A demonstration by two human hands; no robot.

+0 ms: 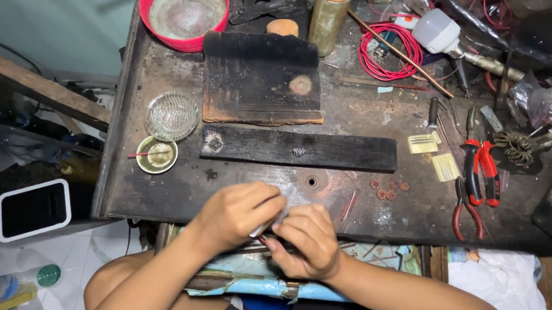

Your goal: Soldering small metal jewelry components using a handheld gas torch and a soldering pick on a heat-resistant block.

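Both my hands, left (238, 213) and right (306, 238), pinch closed on a small pale piece (264, 228) at the bench (160, 193) edge; four rosettes (387, 189) finished beside the pliers (467, 212), this one unfinished.

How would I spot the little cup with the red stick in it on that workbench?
Start at the big red bowl in the dark workbench's far left corner. Come toward the person past the clear ribbed glass dish; the small pale-green cup sits just below it. Unlike the dish, it is opaque, smaller, and has a thin red stick poking out leftward.
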